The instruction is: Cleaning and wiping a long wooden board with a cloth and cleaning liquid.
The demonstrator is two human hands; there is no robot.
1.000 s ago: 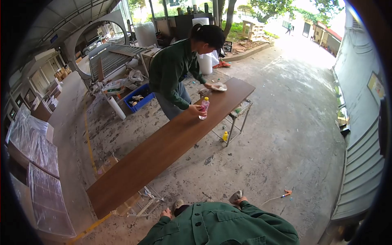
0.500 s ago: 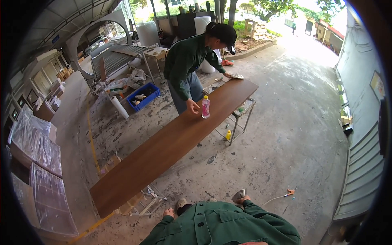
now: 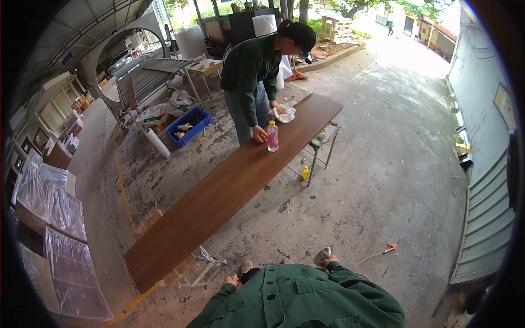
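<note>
At the near edge, the person's left hand [image 3: 232,280] is held low beside the green buttoned jacket [image 3: 273,295], its fingers loosely curled; whether anything is gripped in it cannot be told. By the right hand [image 3: 332,261], on the other side of the jacket, a small grey crumpled cloth-like item [image 3: 322,255] is held, with the fingers bent around its edge. Both hands are kept apart from the long flat brown wood-toned board [image 3: 213,197], which is laid slantwise from the near left to the far right. Its far end is supported by a metal-legged stand [image 3: 327,145], its near end by a low pale frame [image 3: 205,268]. A clear plastic bottle with pink on its body and a yellow cap [image 3: 272,138] is stood upright on the far half of the board. Just left of it, a hand of a co-worker in a dark green top [image 3: 249,65] is placed, slightly open; whether the bottle is touched cannot be told. Under the co-worker's other hand, farther along, a bunched white cloth [image 3: 284,113] is held at the board's far-side edge. A small yellow bottle [image 3: 305,173] is seen by the stand's legs. An orange-handled spray gun [image 3: 390,248] is left on the grey concrete floor [image 3: 372,186] to the right, and a blue plastic crate [image 3: 188,127] is set on the floor beyond the board to the left.
</note>
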